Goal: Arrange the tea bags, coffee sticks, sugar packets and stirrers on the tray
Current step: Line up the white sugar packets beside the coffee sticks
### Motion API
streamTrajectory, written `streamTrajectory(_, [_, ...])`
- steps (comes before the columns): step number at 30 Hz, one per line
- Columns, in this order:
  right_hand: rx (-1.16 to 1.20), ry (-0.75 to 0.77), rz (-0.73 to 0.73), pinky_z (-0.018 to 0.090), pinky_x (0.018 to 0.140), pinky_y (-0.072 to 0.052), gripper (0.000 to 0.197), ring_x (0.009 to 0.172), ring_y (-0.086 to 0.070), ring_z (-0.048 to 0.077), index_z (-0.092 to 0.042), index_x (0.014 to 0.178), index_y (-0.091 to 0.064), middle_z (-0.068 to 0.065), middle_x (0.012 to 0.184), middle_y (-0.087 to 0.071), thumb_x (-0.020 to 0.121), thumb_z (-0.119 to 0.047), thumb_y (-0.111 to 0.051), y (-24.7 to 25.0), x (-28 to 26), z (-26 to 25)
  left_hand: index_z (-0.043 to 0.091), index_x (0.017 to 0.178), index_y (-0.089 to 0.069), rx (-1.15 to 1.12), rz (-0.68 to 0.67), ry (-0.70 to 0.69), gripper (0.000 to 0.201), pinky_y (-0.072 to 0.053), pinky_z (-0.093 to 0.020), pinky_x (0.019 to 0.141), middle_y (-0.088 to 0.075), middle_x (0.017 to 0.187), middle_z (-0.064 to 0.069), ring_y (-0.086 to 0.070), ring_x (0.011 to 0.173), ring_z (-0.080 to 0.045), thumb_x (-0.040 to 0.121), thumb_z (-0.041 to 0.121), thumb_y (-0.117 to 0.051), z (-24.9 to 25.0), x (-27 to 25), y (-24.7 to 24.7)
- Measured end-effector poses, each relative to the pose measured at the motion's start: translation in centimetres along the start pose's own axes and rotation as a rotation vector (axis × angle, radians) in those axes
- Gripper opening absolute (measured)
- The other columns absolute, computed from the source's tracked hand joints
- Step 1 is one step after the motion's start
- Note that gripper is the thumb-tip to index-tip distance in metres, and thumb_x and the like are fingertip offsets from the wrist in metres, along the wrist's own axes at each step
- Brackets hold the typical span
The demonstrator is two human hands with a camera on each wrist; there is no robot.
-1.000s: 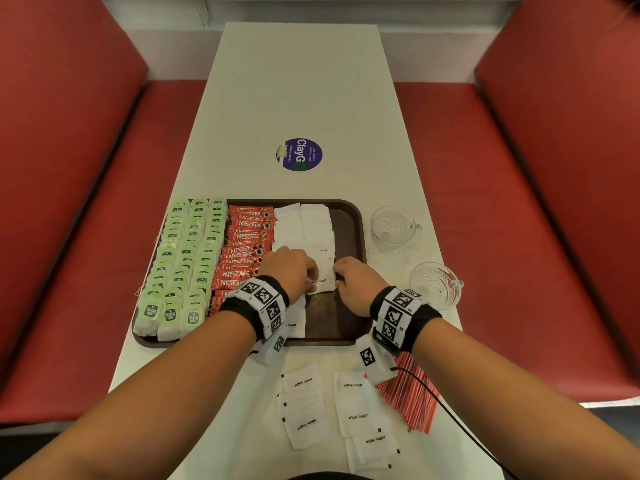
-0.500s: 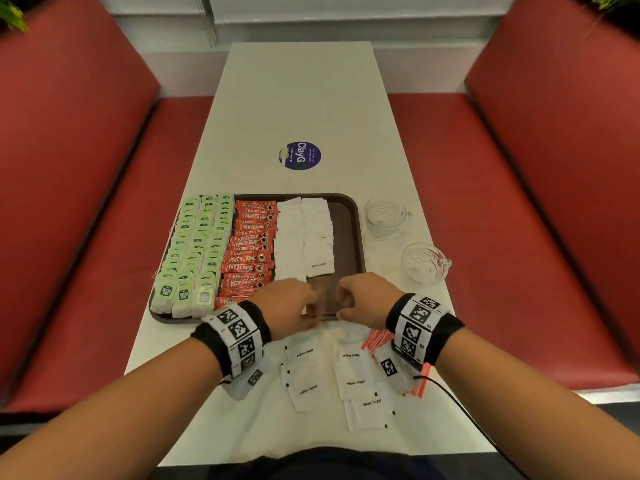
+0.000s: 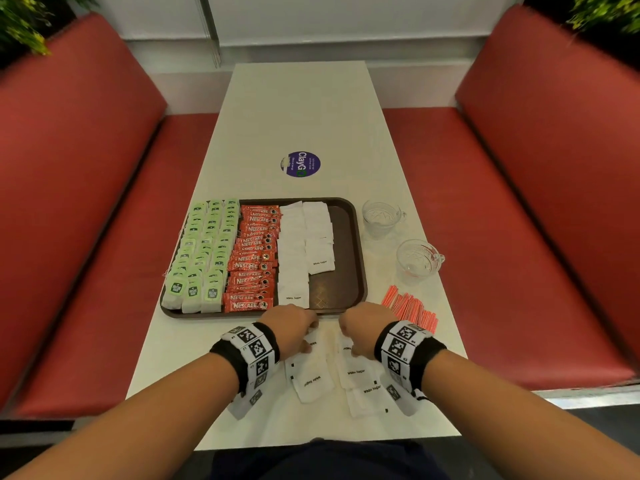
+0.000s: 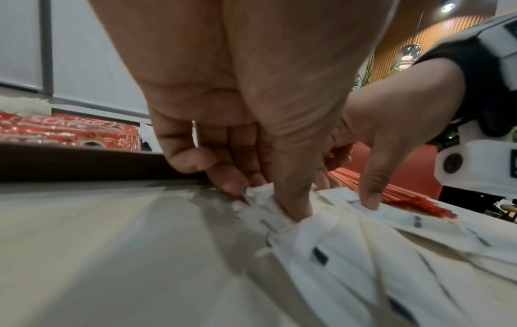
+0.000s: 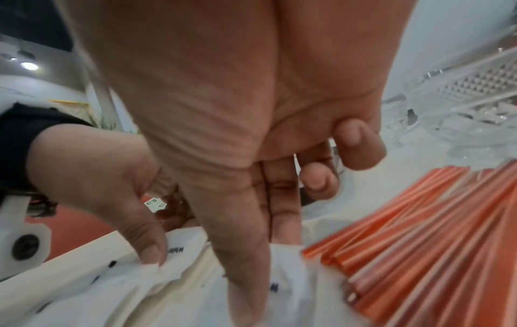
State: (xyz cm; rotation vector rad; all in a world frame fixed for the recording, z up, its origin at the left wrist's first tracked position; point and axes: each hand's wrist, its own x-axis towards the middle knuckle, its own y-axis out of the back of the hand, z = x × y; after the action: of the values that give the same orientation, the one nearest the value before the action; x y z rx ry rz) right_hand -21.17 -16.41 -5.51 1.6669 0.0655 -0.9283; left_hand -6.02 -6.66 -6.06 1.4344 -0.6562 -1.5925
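A brown tray (image 3: 360, 271) holds rows of green tea bags (image 3: 204, 251), red coffee sticks (image 3: 254, 258) and two columns of white sugar packets (image 3: 294, 258). Loose sugar packets (image 3: 313, 381) lie on the table just in front of the tray. Both hands hover over them. My left hand (image 3: 294, 329) pinches the edge of one packet (image 4: 263, 194) between thumb and fingers. My right hand (image 3: 360, 329) has thumb and fingers on either side of another packet (image 5: 279, 265), its last two fingers curled. Orange stirrers (image 3: 412, 308) lie in a pile right of my right hand.
Two glass cups (image 3: 381, 216) (image 3: 417, 259) stand right of the tray. A round purple sticker (image 3: 300, 164) is on the table beyond it. Red benches (image 3: 104, 237) flank the white table. The tray's right strip (image 3: 343, 244) is bare.
Both hands have drawn back from the sugar column on the tray to the loose packets on the table in front of it, and now take hold of packets there.
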Motion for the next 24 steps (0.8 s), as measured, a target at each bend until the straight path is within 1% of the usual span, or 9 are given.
streamTrajectory(4, [0.008,0.051,-0.024,0.033,0.071,-0.052,0.019,0.091,-0.066,0.027,-0.011,0.105,-0.067,0.008,0.099,-0.069,0.088,-0.017,-0.072,0.2,0.4,-0.3,0.02,0.124,-0.057,0.028,-0.052,-0.029,0.039,-0.048,-0.033,0.08,-0.065,0.108,0.0,-0.062,0.098,-0.022,0.09,0.033,-0.07,0.2,0.1,0.6])
streamTrajectory(8, [0.075,0.073,-0.004,0.035,0.074,-0.056,0.014,0.089,-0.066,0.028,-0.01,0.103,-0.067,0.008,0.097,-0.069,0.09,-0.015,-0.064,0.3,0.6,-0.3,0.02,0.122,-0.059,0.035,-0.026,-0.077,0.031,-0.047,-0.031,0.08,-0.064,0.114,-0.002,-0.06,0.101,-0.023,0.093,0.032,-0.063,-0.1,-0.3,0.7])
streamTrajectory(10, [0.154,0.092,0.02,0.034,0.073,-0.053,0.01,0.089,-0.062,0.026,-0.011,0.099,-0.061,0.004,0.095,-0.065,0.091,-0.017,-0.059,0.5,0.2,-0.1,0.021,0.116,-0.06,-0.005,0.003,-0.074,0.026,-0.049,-0.033,0.08,-0.064,0.11,-0.001,-0.059,0.097,-0.021,0.093,0.032,-0.06,-0.5,-0.6,1.0])
streamTrajectory(12, [0.247,0.115,0.052,0.031,0.07,-0.044,0.006,0.086,-0.056,0.022,-0.018,0.096,-0.051,-0.003,0.087,-0.056,0.092,-0.019,-0.056,0.6,-0.2,0.3,0.022,0.109,-0.063,-0.073,0.016,-0.063,0.021,-0.051,-0.032,0.078,-0.065,0.101,0.002,-0.059,0.091,-0.018,0.091,0.033,-0.06,-1.1,-0.9,1.5])
streamTrajectory(15, [0.403,0.13,0.091,0.03,0.068,-0.039,0.007,0.083,-0.053,0.021,-0.02,0.098,-0.044,-0.006,0.08,-0.048,0.096,-0.019,-0.051,0.7,-0.7,0.8,0.026,0.097,-0.058,-0.182,0.105,-0.043,0.013,-0.047,-0.028,0.07,-0.06,0.088,0.007,-0.058,0.081,-0.015,0.087,0.03,-0.064,-2.3,-1.3,2.3])
streamTrajectory(18, [0.601,0.109,0.142,0.031,0.065,-0.044,0.008,0.079,-0.057,0.019,-0.017,0.101,-0.04,0.001,0.093,-0.063,0.098,-0.011,-0.044,0.9,-0.7,1.2,0.031,0.115,-0.055,-0.359,0.199,-0.026,0.032,-0.047,-0.026,0.072,-0.059,0.096,0.01,-0.058,0.083,-0.011,0.086,0.027,-0.067,-3.1,-1.4,2.7])
streamTrajectory(20, [0.706,0.099,0.195,0.034,0.06,-0.046,0.012,0.073,-0.057,0.017,-0.017,0.102,-0.038,0.007,0.095,-0.067,0.098,-0.007,-0.041,1.0,-0.5,1.1,0.036,0.12,-0.056,-0.458,0.246,-0.055,0.037,-0.049,-0.024,0.074,-0.063,0.1,0.012,-0.061,0.086,-0.007,0.087,0.023,-0.068,-3.3,-1.4,3.0])
streamTrajectory(22, [0.792,0.101,0.257,0.044,0.06,-0.047,0.01,0.068,-0.054,0.019,-0.017,0.105,-0.04,0.011,0.089,-0.065,0.099,-0.01,-0.043,1.2,-0.2,0.9,0.038,0.11,-0.059,-0.514,0.286,-0.088,0.03,-0.047,-0.021,0.071,-0.067,0.097,0.011,-0.062,0.085,-0.004,0.088,0.02,-0.068,-3.3,-1.1,3.2])
streamTrajectory(24, [0.87,0.128,0.288,0.034,0.055,-0.043,0.013,0.066,-0.052,0.015,-0.019,0.111,-0.045,0.004,0.085,-0.061,0.1,-0.015,-0.048,1.5,0.0,0.6,0.037,0.099,-0.06,-0.565,0.34,-0.089,0.02,-0.046,-0.021,0.068,-0.068,0.089,0.01,-0.06,0.077,-0.002,0.09,0.02,-0.068,-3.1,-0.7,3.3])
